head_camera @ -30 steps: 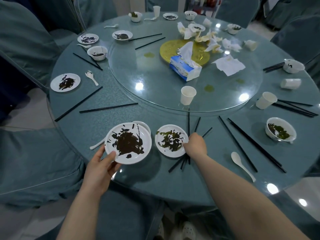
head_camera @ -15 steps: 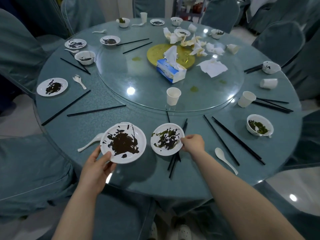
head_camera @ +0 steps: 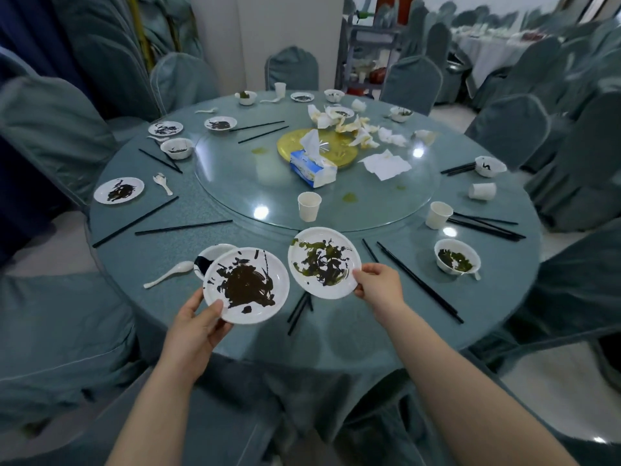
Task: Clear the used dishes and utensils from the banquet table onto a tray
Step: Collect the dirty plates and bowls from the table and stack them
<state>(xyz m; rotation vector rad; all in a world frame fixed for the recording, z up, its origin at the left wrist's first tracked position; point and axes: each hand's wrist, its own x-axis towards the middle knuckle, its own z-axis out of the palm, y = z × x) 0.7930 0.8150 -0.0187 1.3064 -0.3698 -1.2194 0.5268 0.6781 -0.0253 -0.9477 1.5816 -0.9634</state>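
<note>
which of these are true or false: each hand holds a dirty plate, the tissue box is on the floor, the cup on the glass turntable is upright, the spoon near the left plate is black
1. Each hand holds a dirty plate. True: the left hand grips the dark-smeared plate, the right hand the green-smeared plate.
2. The tissue box is on the floor. False: it sits on the glass turntable.
3. The paper cup on the turntable is upright. True.
4. The spoon is black. False: it is white.

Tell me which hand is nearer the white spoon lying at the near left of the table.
Left. The left hand holds the dark-smeared plate just right of the white spoon; the right hand holds the green-smeared plate farther right.
</note>
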